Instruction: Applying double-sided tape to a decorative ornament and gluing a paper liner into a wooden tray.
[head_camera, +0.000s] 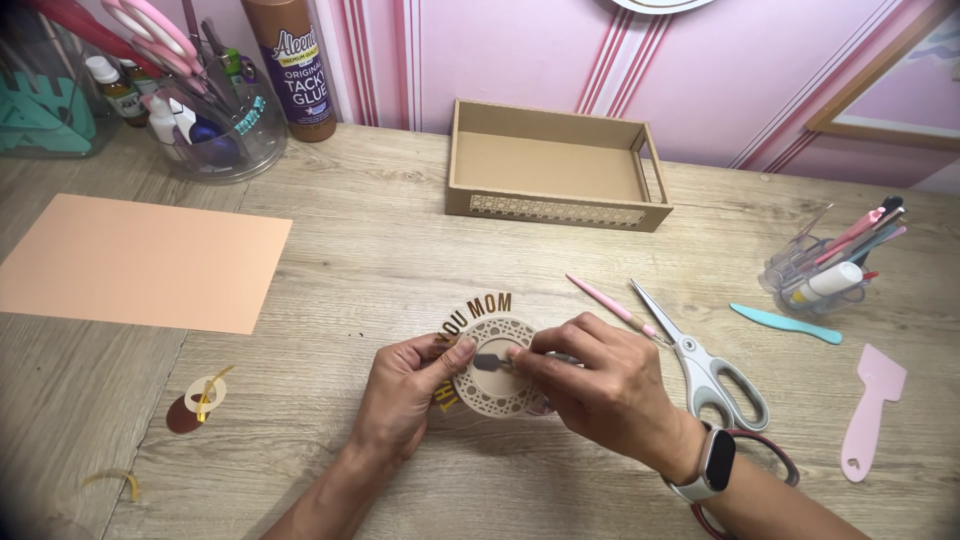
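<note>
A round beige paper doily disc (497, 400) with a lacy cut-out rim lies on the wooden table, with brown paper letters (478, 310) curving around its upper left edge. My left hand (405, 390) pinches the disc's left edge with thumb and fingers. My right hand (600, 385), with a smartwatch on its wrist, holds a small metal-tipped tool (492, 361) whose flat tip rests on the disc's middle. Part of the disc is hidden under my right hand.
Scissors (705, 365), a thin pink tool (612, 305), a teal stick (785, 323) and a pink scraper (870, 410) lie to the right. A cardboard tray (555, 210) stands behind. Peach paper (140, 262) lies left, paper scraps (197, 402) below it, a glue bottle (297, 70) and tool jars at the back.
</note>
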